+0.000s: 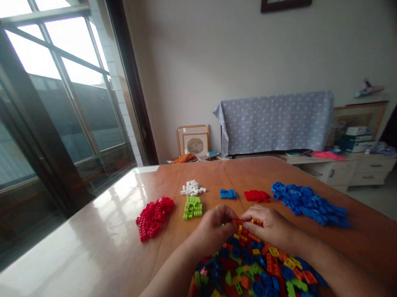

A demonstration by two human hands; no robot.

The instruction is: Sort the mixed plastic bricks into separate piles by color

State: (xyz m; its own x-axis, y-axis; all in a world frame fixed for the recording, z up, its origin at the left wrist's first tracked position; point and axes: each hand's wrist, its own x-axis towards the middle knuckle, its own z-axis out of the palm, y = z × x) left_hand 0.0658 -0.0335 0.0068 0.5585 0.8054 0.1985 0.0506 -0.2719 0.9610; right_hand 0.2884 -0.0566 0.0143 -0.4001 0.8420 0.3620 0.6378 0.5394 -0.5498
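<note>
Above the far edge of a mixed heap of toy building bricks [256, 268], my left hand [216, 223] and my right hand [270, 224] meet with fingers closed in a pinch. A small red brick [237, 221] shows between the fingertips of both hands; its shape is mostly covered. Beyond the hands lie sorted groups: lime green bricks [192, 207], white bricks [192, 188], a short row of blue bricks [228, 193] and flat red bricks [257, 196].
A pile of pinkish-red bricks [154, 218] lies to the left, and a long blue pile [307, 204] to the right. The glossy wooden table [100, 253] reflects window light. Behind it, a dotted cloth [277, 123] covers something on a low cabinet [371, 169].
</note>
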